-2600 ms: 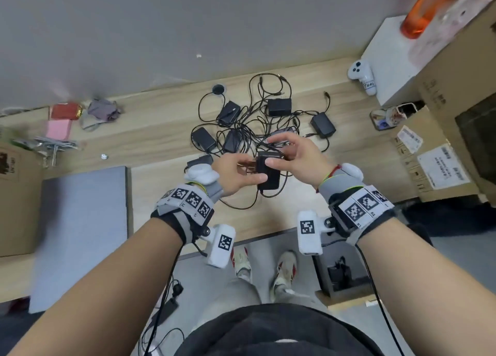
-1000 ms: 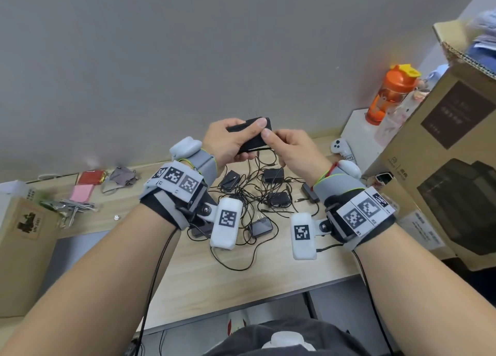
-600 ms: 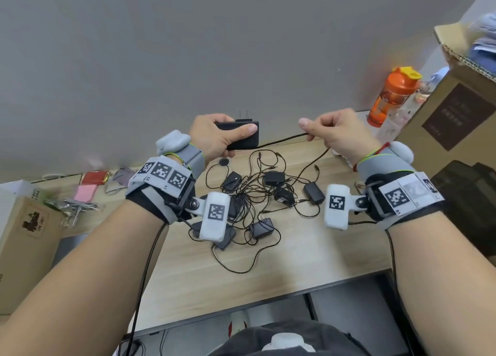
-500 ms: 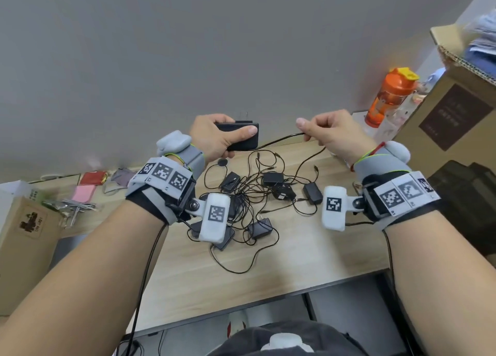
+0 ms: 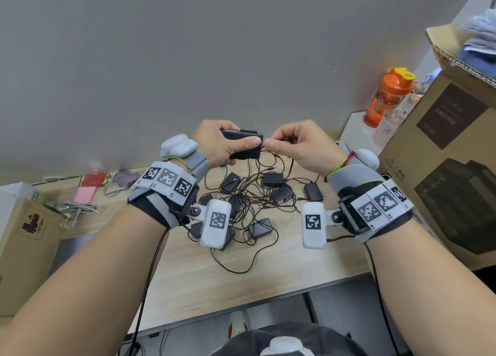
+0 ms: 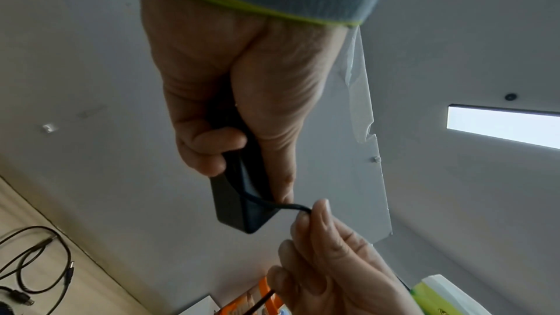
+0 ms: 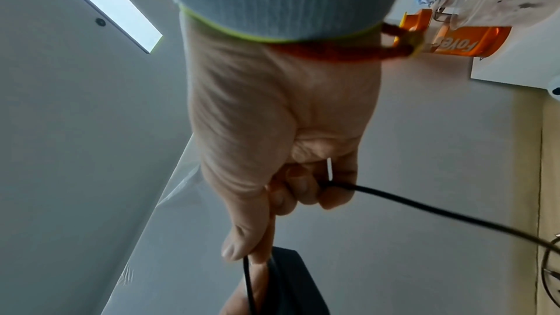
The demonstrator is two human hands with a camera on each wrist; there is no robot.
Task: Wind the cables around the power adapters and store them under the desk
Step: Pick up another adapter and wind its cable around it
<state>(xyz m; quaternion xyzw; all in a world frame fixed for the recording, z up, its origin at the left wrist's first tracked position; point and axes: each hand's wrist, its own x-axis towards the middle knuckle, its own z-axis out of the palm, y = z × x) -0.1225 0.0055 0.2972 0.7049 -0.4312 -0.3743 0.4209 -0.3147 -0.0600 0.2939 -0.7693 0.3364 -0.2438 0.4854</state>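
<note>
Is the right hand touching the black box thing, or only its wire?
Cannot tell. The left wrist view shows the right hand pinching the thin black cable right beside the black rectangular power adapter; no view plainly shows a gap or contact.

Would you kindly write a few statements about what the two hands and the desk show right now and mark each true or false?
1. The left hand grips a black power adapter. True.
2. The right hand is empty. False: it pinches the adapter's cable.
3. The held adapter rests on the desk. False: it is lifted above it.
4. More adapters lie in a cable tangle on the desk. True.
5. The orange bottle lies on its side. False: it stands upright.
</note>
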